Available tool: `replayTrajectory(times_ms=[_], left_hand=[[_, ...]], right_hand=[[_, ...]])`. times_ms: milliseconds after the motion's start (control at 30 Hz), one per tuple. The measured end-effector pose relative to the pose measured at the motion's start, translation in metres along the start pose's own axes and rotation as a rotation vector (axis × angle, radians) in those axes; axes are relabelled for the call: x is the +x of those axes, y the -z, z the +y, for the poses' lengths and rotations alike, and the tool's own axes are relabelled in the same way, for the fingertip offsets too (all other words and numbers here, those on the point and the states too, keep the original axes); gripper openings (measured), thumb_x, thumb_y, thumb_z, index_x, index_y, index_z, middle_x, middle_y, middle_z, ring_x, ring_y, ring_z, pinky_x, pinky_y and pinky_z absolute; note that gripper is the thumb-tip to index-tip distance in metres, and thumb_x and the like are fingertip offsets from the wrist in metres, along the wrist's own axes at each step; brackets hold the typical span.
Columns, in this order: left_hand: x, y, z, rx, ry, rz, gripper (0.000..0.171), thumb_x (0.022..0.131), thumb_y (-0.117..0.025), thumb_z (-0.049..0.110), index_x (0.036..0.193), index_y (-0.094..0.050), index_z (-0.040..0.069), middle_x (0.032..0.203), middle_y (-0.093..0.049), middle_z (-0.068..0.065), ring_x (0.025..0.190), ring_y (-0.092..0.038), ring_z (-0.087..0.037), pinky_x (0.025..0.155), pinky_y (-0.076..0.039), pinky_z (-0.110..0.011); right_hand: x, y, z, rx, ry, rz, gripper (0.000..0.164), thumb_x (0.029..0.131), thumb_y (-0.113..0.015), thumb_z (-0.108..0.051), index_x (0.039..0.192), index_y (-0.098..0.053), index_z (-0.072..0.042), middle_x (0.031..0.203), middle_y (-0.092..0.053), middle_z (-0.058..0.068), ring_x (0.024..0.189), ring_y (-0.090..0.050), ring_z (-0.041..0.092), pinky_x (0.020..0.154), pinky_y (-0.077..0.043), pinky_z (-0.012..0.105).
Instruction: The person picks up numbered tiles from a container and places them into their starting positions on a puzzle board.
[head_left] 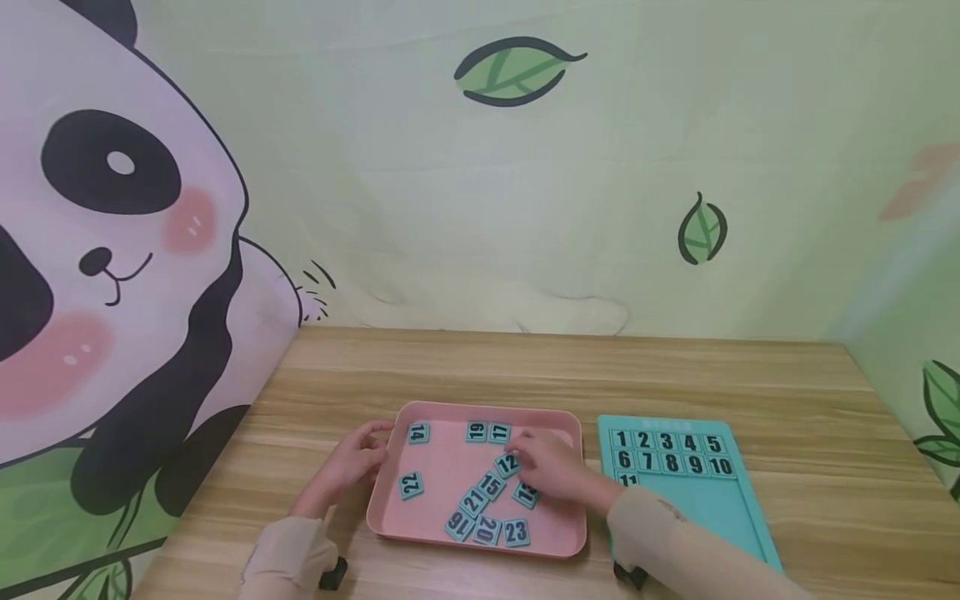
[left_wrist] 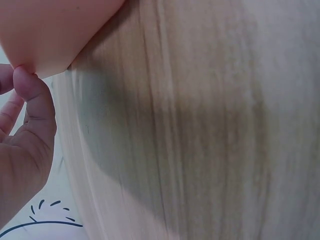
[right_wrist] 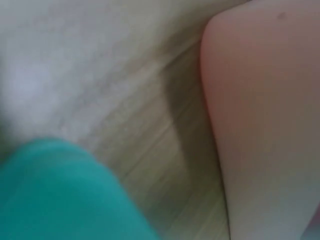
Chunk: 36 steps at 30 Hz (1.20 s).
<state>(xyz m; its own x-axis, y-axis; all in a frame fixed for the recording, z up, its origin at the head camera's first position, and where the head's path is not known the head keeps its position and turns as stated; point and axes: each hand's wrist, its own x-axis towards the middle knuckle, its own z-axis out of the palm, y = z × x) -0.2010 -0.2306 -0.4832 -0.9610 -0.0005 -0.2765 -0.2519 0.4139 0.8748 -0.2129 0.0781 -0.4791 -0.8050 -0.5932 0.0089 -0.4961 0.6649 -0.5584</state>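
In the head view, my left hand is at the left side of a pink tray. The left wrist view shows its thumb and a finger pinching the tray's edge. Over the tray's right half, my right hand has its fingertips on the upper corner of the number 12 tile and pinches it. A tile partly covered by that hand lies just below. Loose number tiles lie about the tray, among them 15, 21 and 23. The right wrist view shows no fingers.
Right of the tray lies a teal number board, with tiles 1 to 11 in order from its top left. My right forearm covers its lower left part. The wooden table meets a panda-printed wall behind.
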Motion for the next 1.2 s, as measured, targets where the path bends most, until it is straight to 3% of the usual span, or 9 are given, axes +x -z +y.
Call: replayTrajectory(times_ms=[167, 400, 700, 867, 1000, 1100, 1200], left_hand=[[0.002, -0.001, -0.001, -0.001, 0.01, 0.005, 0.044, 0.08, -0.048, -0.002, 0.123, -0.045, 0.007, 0.083, -0.048, -0.01, 0.058, -0.046, -0.016, 0.051, -0.041, -0.026], [0.002, -0.001, 0.0, 0.013, 0.016, 0.007, 0.044, 0.081, -0.048, -0.001, 0.124, -0.045, 0.008, 0.085, -0.049, -0.01, 0.059, -0.046, -0.016, 0.051, -0.04, -0.027], [0.003, -0.002, 0.0, 0.012, 0.016, 0.008, 0.044, 0.081, -0.049, -0.001, 0.123, -0.045, 0.008, 0.083, -0.049, -0.01, 0.058, -0.046, -0.016, 0.05, -0.039, -0.025], [0.002, -0.002, 0.001, 0.011, 0.014, 0.0, 0.044, 0.081, -0.048, -0.001, 0.123, -0.045, 0.008, 0.083, -0.049, -0.01, 0.059, -0.046, -0.016, 0.051, -0.04, -0.026], [0.001, -0.003, 0.003, 0.002, 0.006, 0.0, 0.044, 0.081, -0.047, -0.003, 0.124, -0.045, 0.007, 0.083, -0.049, -0.01, 0.058, -0.046, -0.016, 0.051, -0.041, -0.026], [-0.001, -0.002, 0.003, 0.001, 0.008, 0.001, 0.044, 0.081, -0.047, -0.003, 0.124, -0.045, 0.007, 0.083, -0.049, -0.01, 0.058, -0.046, -0.016, 0.052, -0.041, -0.026], [-0.001, -0.001, 0.002, 0.002, 0.008, 0.007, 0.044, 0.081, -0.048, -0.002, 0.123, -0.045, 0.007, 0.083, -0.049, -0.01, 0.059, -0.047, -0.016, 0.052, -0.042, -0.026]], right_hand=[[0.005, -0.002, 0.001, -0.086, 0.033, 0.012, 0.033, 0.075, -0.061, -0.01, 0.108, -0.061, -0.01, 0.1, -0.056, -0.001, 0.094, -0.05, 0.012, 0.086, -0.043, 0.031], [0.011, -0.004, 0.001, -0.13, 0.022, 0.003, 0.031, 0.073, -0.065, -0.016, 0.104, -0.064, -0.012, 0.082, -0.049, -0.006, 0.076, -0.041, 0.009, 0.068, -0.038, 0.023], [0.014, -0.008, 0.001, -0.085, -0.06, -0.024, 0.035, 0.073, -0.066, -0.021, 0.107, -0.063, -0.011, 0.086, -0.05, -0.006, 0.077, -0.042, 0.008, 0.067, -0.037, 0.021], [0.011, -0.005, 0.0, -0.074, -0.033, 0.016, 0.032, 0.073, -0.067, -0.023, 0.103, -0.064, -0.012, 0.087, -0.052, -0.005, 0.077, -0.042, 0.008, 0.068, -0.038, 0.022], [0.008, 0.002, -0.003, -0.058, -0.019, 0.058, 0.033, 0.071, -0.069, -0.029, 0.1, -0.066, -0.013, 0.096, -0.057, -0.001, 0.087, -0.048, 0.012, 0.076, -0.041, 0.031], [0.006, 0.008, -0.005, -0.014, -0.013, 0.081, 0.035, 0.068, -0.071, -0.03, 0.098, -0.067, -0.013, 0.105, -0.059, 0.004, 0.097, -0.051, 0.018, 0.084, -0.042, 0.038], [0.003, 0.014, -0.005, 0.053, -0.013, 0.088, 0.033, 0.067, -0.073, -0.027, 0.096, -0.067, -0.011, 0.103, -0.059, 0.005, 0.094, -0.051, 0.017, 0.082, -0.044, 0.035]])
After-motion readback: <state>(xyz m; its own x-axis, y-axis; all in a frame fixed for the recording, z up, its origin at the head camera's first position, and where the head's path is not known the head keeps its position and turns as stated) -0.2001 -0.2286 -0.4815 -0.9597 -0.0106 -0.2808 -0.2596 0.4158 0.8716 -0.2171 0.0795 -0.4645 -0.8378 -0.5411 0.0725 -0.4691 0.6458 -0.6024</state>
